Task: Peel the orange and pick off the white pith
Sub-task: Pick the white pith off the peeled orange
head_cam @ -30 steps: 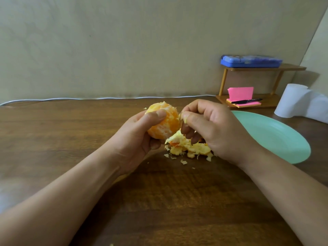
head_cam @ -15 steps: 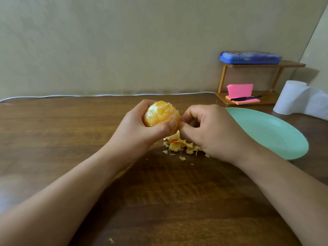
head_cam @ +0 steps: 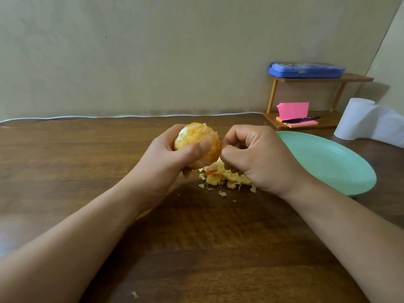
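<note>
Above table (head_cam: 65, 171), orange (head_cam: 194, 134) between hands (head_cam: 172, 158) (head_cam: 260, 158)

Peel heap (head_cam: 220, 176), plate (head_cam: 328, 162) close on right

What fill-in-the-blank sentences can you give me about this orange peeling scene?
1. The left hand grips the ____ orange; the right hand pinches at its side.
2. Peel scraps lie on the table, not on the ____ plate.
3. The blue case sits on the shelf's ____ level.
Missing: peeled; green; top.
</note>
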{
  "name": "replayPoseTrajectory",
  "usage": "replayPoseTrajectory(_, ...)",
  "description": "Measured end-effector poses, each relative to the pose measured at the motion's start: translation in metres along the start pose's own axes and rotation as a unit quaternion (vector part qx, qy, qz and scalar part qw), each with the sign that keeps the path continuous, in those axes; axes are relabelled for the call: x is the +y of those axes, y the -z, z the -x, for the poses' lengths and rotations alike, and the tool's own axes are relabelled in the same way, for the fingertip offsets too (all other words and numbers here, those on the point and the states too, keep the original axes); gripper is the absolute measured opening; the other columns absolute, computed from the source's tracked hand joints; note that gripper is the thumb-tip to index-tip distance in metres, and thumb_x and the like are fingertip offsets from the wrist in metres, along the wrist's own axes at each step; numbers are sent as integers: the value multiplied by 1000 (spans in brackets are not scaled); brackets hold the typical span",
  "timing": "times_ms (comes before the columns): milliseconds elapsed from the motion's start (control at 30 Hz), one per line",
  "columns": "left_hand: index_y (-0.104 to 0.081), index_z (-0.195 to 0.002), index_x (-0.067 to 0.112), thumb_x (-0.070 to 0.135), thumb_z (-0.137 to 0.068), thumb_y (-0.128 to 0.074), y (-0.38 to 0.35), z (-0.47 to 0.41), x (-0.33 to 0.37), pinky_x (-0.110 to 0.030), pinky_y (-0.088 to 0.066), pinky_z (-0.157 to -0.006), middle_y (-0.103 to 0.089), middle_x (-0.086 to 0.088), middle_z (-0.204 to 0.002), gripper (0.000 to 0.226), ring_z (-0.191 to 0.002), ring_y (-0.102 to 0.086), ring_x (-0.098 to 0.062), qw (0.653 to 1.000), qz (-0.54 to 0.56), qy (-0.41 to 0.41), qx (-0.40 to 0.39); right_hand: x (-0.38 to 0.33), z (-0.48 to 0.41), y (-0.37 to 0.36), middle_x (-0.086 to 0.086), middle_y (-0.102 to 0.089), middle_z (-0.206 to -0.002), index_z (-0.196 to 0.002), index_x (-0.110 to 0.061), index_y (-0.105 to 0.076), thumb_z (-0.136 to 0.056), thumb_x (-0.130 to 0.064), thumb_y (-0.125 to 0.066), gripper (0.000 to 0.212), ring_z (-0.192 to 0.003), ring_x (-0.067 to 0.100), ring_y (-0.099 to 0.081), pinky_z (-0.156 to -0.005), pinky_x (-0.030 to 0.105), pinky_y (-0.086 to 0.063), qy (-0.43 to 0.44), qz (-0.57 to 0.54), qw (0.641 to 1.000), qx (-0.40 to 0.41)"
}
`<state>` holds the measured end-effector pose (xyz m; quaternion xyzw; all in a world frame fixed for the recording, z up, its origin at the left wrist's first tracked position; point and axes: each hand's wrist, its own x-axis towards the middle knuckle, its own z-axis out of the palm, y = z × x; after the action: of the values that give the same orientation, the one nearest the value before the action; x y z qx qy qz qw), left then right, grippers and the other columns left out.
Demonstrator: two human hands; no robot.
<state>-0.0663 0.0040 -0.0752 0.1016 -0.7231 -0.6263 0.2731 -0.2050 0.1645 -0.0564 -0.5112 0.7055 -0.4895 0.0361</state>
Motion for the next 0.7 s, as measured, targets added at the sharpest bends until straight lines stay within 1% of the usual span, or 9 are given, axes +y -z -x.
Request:
replayPoseTrajectory(67,-70,-121,15,50,-72,-80,0,-2,0,-29,-46,-59,-70,-4,-97,61,-82,-61,-19,999,39,11,-14,-1,0,1,9,-71,-73,-82,-9,-74,-89,-14,-70,9,-71,29,-66,-58,37,-53,-9,-34,999,-10)
replayPoseTrajectory(100,-69,-120,13,49,-72,-79,0,-2,0,-27,-46,-58,-69,-4,-96,61,-81,-60,-17,998,57,14,-21,-1,0,2,9,-72,-72,-83,-8,-74,-89,-14,-70,10,-68,25,-67,-58,36,-54,-15,-46,999,-15)
replayPoseTrajectory(133,-69,-119,12,48,-72,-78,0,-2,1,-26,-45,-57,-68,-4,-95,59,-79,-59,-16,997,75,16,-28,-2,0,2,7,-72,-72,-84,-9,-74,-90,-14,-69,10,-65,19,-66,-55,31,-54,-20,-57,998,-20)
replayPoseTrajectory(200,-69,-118,12,46,-74,-77,0,-2,1,-23,-45,-55,-66,-5,-94,56,-76,-58,-14,992,114,23,-39,-2,-1,2,4,-72,-70,-83,-11,-74,-93,-13,-67,11,-63,10,-67,-57,23,-52,-33,-86,995,-26)
replayPoseTrajectory(300,-73,-117,11,44,-75,-74,0,-2,2,-22,-45,-53,-65,-8,-94,54,-72,-59,-14,985,157,40,-52,-3,-2,3,5,-71,-69,-83,-13,-72,-97,-9,-65,16,-63,12,-66,-58,24,-53,-52,-138,989,-29)
replayPoseTrajectory(400,-84,-102,20,44,-74,-73,0,-2,3,-23,-45,-55,-68,-9,-96,39,-73,-59,-17,979,184,60,-65,-3,-2,2,7,-70,-69,-87,-9,-72,-99,-7,-63,16,-63,15,-64,-58,26,-53,-66,-181,981,-30)
replayPoseTrajectory(500,-86,-96,24,44,-73,-71,0,0,5,-24,-45,-56,-70,-8,-97,34,-74,-58,-18,975,198,66,-72,-2,-2,1,7,-70,-71,-90,-10,-71,-101,-8,-61,16,-65,16,-64,-59,27,-53,-78,-202,976,-30)
replayPoseTrajectory(600,-84,-102,20,41,-76,-71,0,0,7,-23,-44,-52,-72,-10,-99,36,-74,-56,-20,969,226,74,-70,0,-3,0,5,-70,-71,-89,-14,-71,-102,-11,-62,16,-65,15,-65,-60,28,-52,-86,-209,974,-34)
replayPoseTrajectory(700,-73,-115,14,37,-82,-68,0,0,8,-24,-43,-52,-73,-13,-103,40,-73,-55,-22,964,248,79,-59,3,-5,1,4,-69,-71,-90,-14,-71,-103,-9,-60,19,-65,15,-64,-59,27,-51,-96,-221,970,-26)
